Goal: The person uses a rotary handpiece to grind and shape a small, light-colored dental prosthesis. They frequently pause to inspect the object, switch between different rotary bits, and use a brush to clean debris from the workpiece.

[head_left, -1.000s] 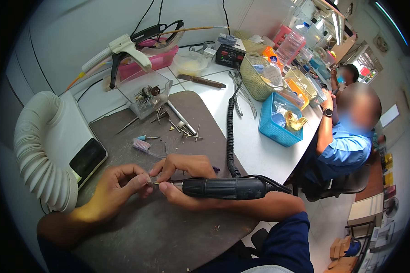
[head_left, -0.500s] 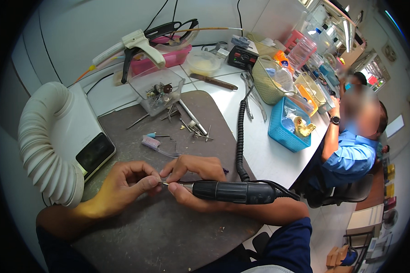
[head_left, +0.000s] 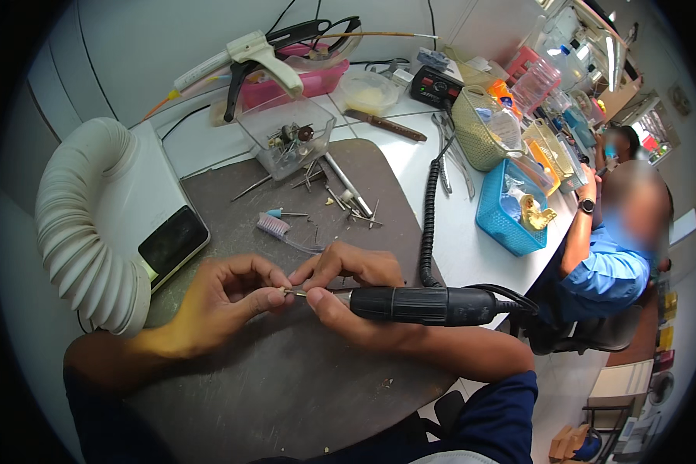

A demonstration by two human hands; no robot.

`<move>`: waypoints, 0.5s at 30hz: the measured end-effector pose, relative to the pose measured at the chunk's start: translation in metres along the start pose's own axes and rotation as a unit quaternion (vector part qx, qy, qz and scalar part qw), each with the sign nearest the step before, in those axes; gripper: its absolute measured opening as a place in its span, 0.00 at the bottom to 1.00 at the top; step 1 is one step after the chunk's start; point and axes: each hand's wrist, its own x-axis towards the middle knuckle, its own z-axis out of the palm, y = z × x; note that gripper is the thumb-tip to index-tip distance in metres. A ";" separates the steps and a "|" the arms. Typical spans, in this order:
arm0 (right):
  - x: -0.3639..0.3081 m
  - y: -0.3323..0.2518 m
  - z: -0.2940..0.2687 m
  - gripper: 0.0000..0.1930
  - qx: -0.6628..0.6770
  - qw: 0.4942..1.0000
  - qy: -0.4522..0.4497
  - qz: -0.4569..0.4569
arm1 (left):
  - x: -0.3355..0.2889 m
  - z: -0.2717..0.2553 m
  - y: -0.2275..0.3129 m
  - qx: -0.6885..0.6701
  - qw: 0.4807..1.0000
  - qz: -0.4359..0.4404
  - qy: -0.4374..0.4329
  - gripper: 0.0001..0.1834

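My right hand (head_left: 356, 267) is wrapped round a black rotary handpiece (head_left: 421, 305), lying level with its tip to the left. A thin metal bur (head_left: 299, 294) sticks out of its nose. Facing it, my left hand (head_left: 228, 298) is closed in a pinch on a small piece (head_left: 288, 291), mostly covered by the fingertips, so its kind is unclear. The bur's end reaches this piece; whether they touch cannot be told. Both hands are over the grey-brown work mat (head_left: 286, 394). Just beyond them lie a small brush (head_left: 273, 224) with pale bristles and several loose burs (head_left: 352, 203).
A white ribbed hose (head_left: 85, 224) curves at the left. Behind are a clear box of burs (head_left: 286, 143) and a glue gun (head_left: 259, 58). The handpiece's coiled cord (head_left: 429, 224) runs to a control box (head_left: 435, 85). A blue basket (head_left: 510, 224) and a seated person (head_left: 619, 247) are at right.
The view has shifted a little, so everything sits further right and higher. Slightly more of the bur shows between my fingertips. Both grips are unchanged.
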 end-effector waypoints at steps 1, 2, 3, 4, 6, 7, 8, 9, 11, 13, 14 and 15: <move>0.001 0.000 0.001 0.06 -0.001 1.000 0.000 -0.001 | -0.003 -0.002 0.001 -0.014 1.000 -0.003 0.014 0.10; 0.002 0.000 0.001 0.06 -0.001 1.000 0.000 -0.002 | -0.003 -0.001 0.003 -0.008 1.000 -0.017 0.018 0.10; 0.001 0.003 0.001 0.06 0.006 1.000 0.008 -0.007 | -0.001 -0.001 0.004 -0.007 1.000 -0.019 0.011 0.09; -0.002 0.005 0.000 0.06 0.013 1.000 0.017 -0.010 | 0.002 -0.001 0.005 -0.009 1.000 -0.022 0.003 0.09; -0.005 0.008 0.003 0.05 0.030 0.999 0.020 -0.022 | 0.000 -0.001 0.003 -0.025 0.999 -0.022 -0.007 0.08; -0.005 0.008 0.004 0.05 0.034 0.999 0.017 -0.031 | 0.001 -0.003 0.000 -0.042 0.999 -0.017 -0.014 0.08; -0.004 0.010 0.005 0.05 0.038 0.998 0.016 -0.039 | 0.000 -0.004 -0.003 -0.059 0.998 -0.012 -0.022 0.08; -0.003 0.009 0.004 0.05 0.027 0.998 0.009 -0.048 | -0.001 -0.005 -0.003 -0.055 0.998 -0.011 -0.021 0.09; -0.002 0.009 0.004 0.06 0.007 0.998 0.000 -0.065 | -0.004 -0.005 -0.002 -0.045 0.999 -0.012 -0.022 0.09; -0.003 0.010 0.004 0.05 0.018 0.998 0.002 -0.058 | -0.001 -0.006 -0.005 -0.047 0.998 0.002 -0.028 0.09; -0.003 0.010 0.003 0.05 0.017 0.998 0.003 -0.056 | 0.000 -0.006 -0.007 -0.047 0.998 0.009 -0.032 0.10; -0.002 0.008 0.002 0.05 0.015 0.998 0.004 -0.058 | 0.001 -0.005 -0.007 -0.043 0.999 0.013 -0.030 0.10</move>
